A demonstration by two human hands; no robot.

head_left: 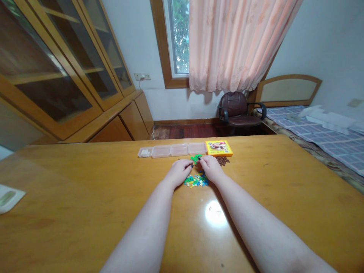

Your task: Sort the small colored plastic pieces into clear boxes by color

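Observation:
A heap of small mixed plastic pieces (pixel 196 181), blue, yellow, white and green, lies on the table between my forearms. Just beyond it sits a smaller cluster of green pieces (pixel 195 157). My left hand (pixel 179 172) rests on the left of the heap, its fingers bent and the thumb close to the index finger. My right hand (pixel 212 168) comes in from the other side with its fingertips together at the edge of the green cluster. Anything small between either hand's fingertips is too tiny to make out. Brown pieces (pixel 222 161) are piled just right of my right hand.
A row of clear plastic trays (pixel 170 151) stands behind the pieces, with a white slip in the leftmost one. A yellow printed box (pixel 219 148) adjoins its right end. At the table's left edge is a white object (pixel 10 199). Beyond the table is a brown armchair (pixel 237 110).

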